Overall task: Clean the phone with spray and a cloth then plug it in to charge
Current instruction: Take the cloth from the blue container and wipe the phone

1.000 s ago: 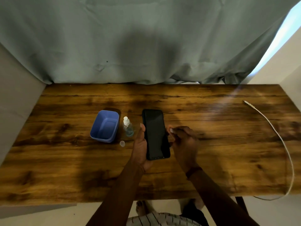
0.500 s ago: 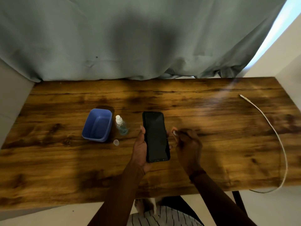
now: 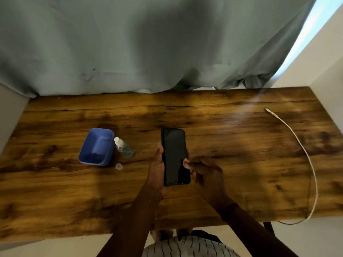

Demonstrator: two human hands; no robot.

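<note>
The left hand holds a flat black phone, its glass screen dark. The right hand is curled, thumb touching the phone's right edge, above the brown wooden desk.

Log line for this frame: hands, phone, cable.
left hand: holds phone, screen up and dark | right hand: thumb at phone's right edge, no cloth visible | cable: on table, unplugged

1 head-worn view, steeply downward and forward, close over the table.

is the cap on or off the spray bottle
Off. The spray bottle shows its bare white nozzle, and the small clear cap lies apart on the table.
</note>
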